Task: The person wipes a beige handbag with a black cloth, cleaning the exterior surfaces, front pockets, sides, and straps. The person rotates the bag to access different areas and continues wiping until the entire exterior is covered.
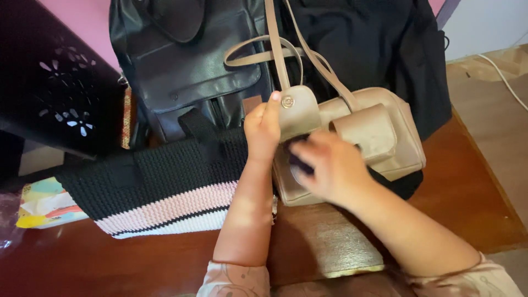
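Note:
A beige leather handbag (385, 137) with two front pockets lies on a dark wooden table (462, 192), its straps (278, 55) running up over the bags behind it. My left hand (263, 129) pinches the flap (297, 113) of the left pocket and holds it lifted. My right hand (330, 165), blurred, is at that pocket's mouth with a small dark object (300, 163) under its fingers; what the object is cannot be made out.
A black and pink knitted bag (165, 187) lies left of the handbag. Behind stand a black leather backpack (187, 60) and a black fabric bag (385, 49). A black perforated bin (60, 82) and a colourful packet (47, 203) sit far left.

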